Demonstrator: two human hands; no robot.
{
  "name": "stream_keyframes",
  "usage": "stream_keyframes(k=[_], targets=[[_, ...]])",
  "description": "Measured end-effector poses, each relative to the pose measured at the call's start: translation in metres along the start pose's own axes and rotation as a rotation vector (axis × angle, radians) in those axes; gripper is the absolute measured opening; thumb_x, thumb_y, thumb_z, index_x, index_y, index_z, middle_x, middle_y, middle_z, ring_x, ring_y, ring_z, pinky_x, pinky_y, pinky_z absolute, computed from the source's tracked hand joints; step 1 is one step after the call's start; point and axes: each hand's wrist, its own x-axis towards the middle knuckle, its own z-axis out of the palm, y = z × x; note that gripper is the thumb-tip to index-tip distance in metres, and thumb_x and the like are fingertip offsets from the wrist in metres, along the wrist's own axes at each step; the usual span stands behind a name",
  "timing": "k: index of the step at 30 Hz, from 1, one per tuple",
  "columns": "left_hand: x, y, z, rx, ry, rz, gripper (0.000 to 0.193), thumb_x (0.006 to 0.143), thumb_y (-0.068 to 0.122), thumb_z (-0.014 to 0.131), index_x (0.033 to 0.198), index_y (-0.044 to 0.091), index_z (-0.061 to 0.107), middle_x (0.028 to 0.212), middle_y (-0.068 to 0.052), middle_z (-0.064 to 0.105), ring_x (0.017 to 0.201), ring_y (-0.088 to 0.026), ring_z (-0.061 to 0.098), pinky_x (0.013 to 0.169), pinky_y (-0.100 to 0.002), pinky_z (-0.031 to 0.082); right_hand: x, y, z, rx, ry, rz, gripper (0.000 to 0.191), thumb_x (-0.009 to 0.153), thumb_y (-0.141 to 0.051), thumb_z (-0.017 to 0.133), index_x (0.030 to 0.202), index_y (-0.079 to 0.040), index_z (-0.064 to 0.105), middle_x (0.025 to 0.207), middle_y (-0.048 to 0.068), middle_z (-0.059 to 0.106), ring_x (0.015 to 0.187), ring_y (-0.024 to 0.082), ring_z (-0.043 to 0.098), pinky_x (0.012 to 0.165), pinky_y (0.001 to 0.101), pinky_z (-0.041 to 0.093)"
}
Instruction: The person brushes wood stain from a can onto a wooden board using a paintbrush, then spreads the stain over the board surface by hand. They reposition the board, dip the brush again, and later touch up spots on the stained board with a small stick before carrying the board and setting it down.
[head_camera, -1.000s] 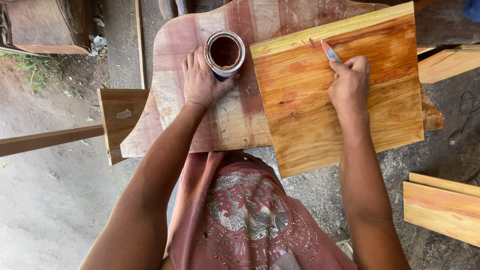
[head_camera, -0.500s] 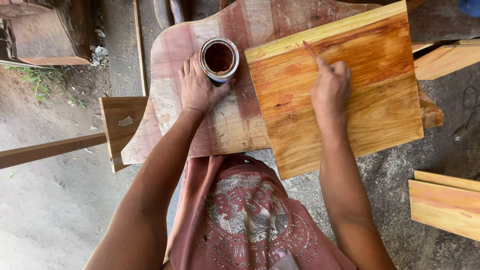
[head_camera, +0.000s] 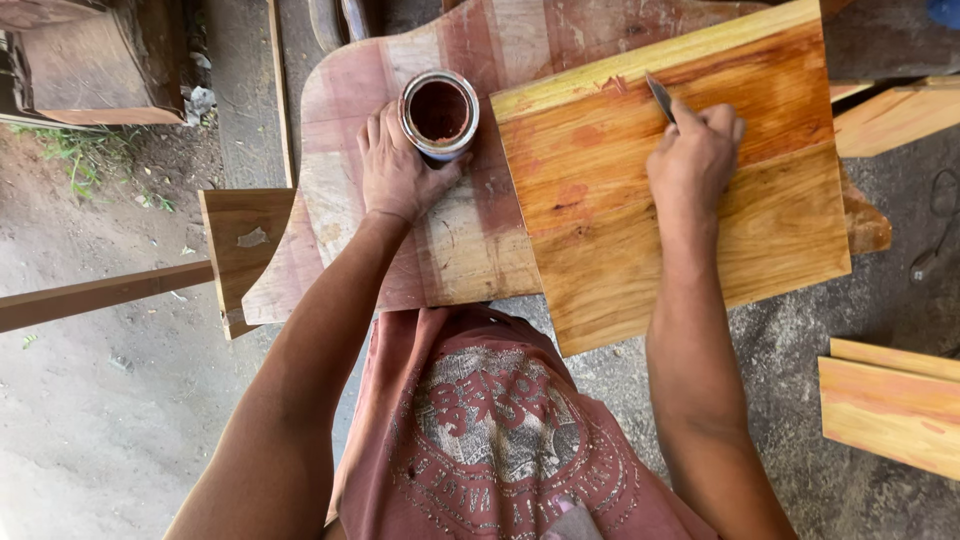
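My left hand (head_camera: 398, 170) rests on a reddish stained wooden slab (head_camera: 450, 240) and its fingers curl against the side of a small open tin (head_camera: 440, 112) that holds dark red-brown paste. My right hand (head_camera: 692, 156) lies on a yellow-orange wooden board (head_camera: 640, 260) that sits on the slab. It grips a thin metal blade (head_camera: 660, 98), whose tip touches the board near its far edge.
A wooden beam (head_camera: 100, 295) and a small plank (head_camera: 240, 235) lie left of the slab. More yellow boards (head_camera: 890, 405) sit on the grey ground at the right. A dark wooden box (head_camera: 90, 60) stands at the far left. My red shirt fills the lower middle.
My right hand slid the blade leftward and back along the board's far part. My left hand stayed by the tin. The view shifted slightly.
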Motion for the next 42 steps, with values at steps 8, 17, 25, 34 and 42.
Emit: stream_keyframes(k=[8,17,25,34,42], targets=[[0.002,-0.001,0.001,0.035,0.026,0.037,0.105,0.077,0.059,0.087,0.144,-0.004,0.037,0.139,-0.017,0.050,0.135,-0.036,0.041,0.116,-0.049,0.029,-0.032,-0.042,0.029,-0.049,-0.012,-0.288,0.028,0.098,-0.009,0.068,0.124,-0.005,0.076,0.101,0.013,0.056,0.100,0.026,0.054,0.081,0.0374,0.052],[-0.001,-0.002,0.002,-0.001,0.033,0.020,0.107,0.075,0.059,0.089,0.145,-0.003,0.037,0.137,-0.017,0.051,0.134,-0.036,0.042,0.115,-0.049,0.029,-0.029,-0.053,0.041,0.018,0.004,-0.167,0.025,0.100,-0.005,0.067,0.123,0.001,0.073,0.105,0.016,0.056,0.102,0.030,0.053,0.077,0.0386,0.051],[0.001,-0.004,0.004,0.022,0.055,0.043,0.104,0.076,0.059,0.088,0.144,-0.002,0.037,0.138,-0.017,0.051,0.135,-0.036,0.042,0.117,-0.049,0.029,-0.013,-0.043,0.012,-0.098,0.035,-0.186,0.030,0.099,-0.002,0.068,0.128,-0.008,0.078,0.108,0.016,0.058,0.106,0.032,0.054,0.091,0.0447,0.048],[0.001,-0.002,0.001,-0.021,0.022,0.019,0.106,0.075,0.061,0.088,0.143,-0.003,0.037,0.137,-0.018,0.050,0.131,-0.035,0.043,0.114,-0.048,0.030,-0.010,-0.032,0.031,0.099,-0.115,-0.311,0.026,0.097,-0.004,0.070,0.120,-0.011,0.079,0.098,0.014,0.062,0.097,0.033,0.059,0.085,0.0438,0.049],[-0.001,-0.003,0.002,-0.024,0.068,0.029,0.102,0.075,0.057,0.090,0.142,-0.001,0.039,0.136,-0.017,0.052,0.133,-0.038,0.043,0.115,-0.050,0.030,-0.025,-0.031,0.029,0.065,-0.002,-0.263,0.029,0.094,-0.004,0.071,0.123,-0.002,0.075,0.098,0.018,0.057,0.093,0.034,0.057,0.078,0.0441,0.049]])
